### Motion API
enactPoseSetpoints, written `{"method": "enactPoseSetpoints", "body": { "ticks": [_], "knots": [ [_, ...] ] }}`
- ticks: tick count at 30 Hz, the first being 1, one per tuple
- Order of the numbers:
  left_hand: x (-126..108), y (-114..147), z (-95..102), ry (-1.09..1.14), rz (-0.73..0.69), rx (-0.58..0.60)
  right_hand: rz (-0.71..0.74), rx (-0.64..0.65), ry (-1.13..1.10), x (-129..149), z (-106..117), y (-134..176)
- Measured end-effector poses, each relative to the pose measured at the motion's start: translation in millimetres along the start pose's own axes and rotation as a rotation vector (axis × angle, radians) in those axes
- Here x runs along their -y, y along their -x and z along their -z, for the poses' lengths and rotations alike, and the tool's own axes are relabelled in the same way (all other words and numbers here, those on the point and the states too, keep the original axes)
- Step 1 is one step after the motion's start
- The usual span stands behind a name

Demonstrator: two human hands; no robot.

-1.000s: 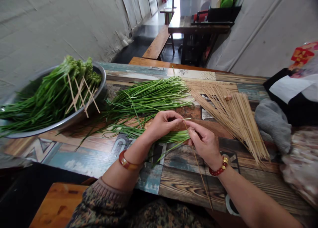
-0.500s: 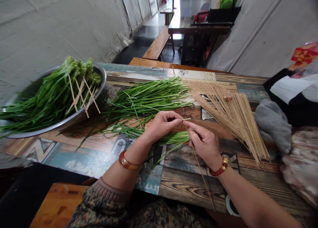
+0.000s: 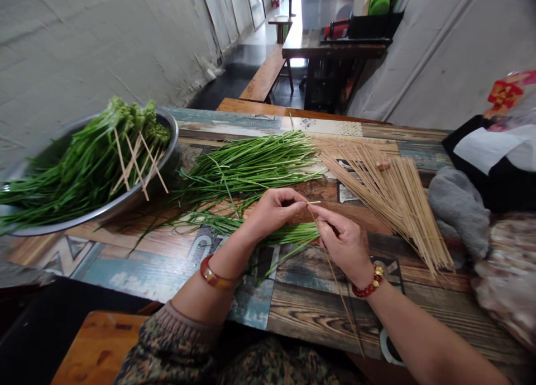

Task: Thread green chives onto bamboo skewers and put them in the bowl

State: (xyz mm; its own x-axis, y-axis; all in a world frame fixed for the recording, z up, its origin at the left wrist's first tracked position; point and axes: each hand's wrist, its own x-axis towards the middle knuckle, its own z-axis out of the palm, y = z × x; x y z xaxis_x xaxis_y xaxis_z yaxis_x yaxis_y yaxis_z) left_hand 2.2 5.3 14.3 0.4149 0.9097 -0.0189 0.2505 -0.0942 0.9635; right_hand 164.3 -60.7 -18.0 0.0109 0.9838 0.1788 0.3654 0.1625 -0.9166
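My left hand (image 3: 281,207) is closed in a pinch on a green chive stalk (image 3: 313,203), whose pale end sticks out past the fingertips. My right hand (image 3: 344,241) grips a thin bamboo skewer (image 3: 341,295); its tip meets the stalk between both hands and its long end slants down toward the table's front edge. Beneath my hands lies a small bunch of chives (image 3: 293,233) on the table. Just beyond it spreads a larger pile of chives (image 3: 259,160). Loose bamboo skewers (image 3: 406,206) lie fanned out to the right of my right hand.
At the left stands a metal basin (image 3: 172,142) heaped with skewered chives (image 3: 84,167). A grey cloth (image 3: 458,200) and a clear plastic bag (image 3: 506,273) sit at the right of the patterned table (image 3: 176,267). Farther back are a bench (image 3: 266,75) and another table (image 3: 335,48).
Both hands keep almost the same pose, with the skewer tip still at the stalk. The whole view has shifted very slightly.
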Motion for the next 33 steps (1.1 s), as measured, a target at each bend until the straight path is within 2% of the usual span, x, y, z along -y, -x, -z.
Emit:
{"method": "enactPoseSetpoints", "body": {
  "ticks": [16, 33],
  "knots": [
    [-0.2, 0.9, -1.9, -0.037, -0.033, -0.025, -0.018, -0.018, 0.017, -1.4, -0.8, 0.5],
    [-0.3, 1.1, 0.0, -0.048, -0.04, 0.004, -0.007, 0.006, 0.028, -1.2, 0.2, 0.3]
  ]
}}
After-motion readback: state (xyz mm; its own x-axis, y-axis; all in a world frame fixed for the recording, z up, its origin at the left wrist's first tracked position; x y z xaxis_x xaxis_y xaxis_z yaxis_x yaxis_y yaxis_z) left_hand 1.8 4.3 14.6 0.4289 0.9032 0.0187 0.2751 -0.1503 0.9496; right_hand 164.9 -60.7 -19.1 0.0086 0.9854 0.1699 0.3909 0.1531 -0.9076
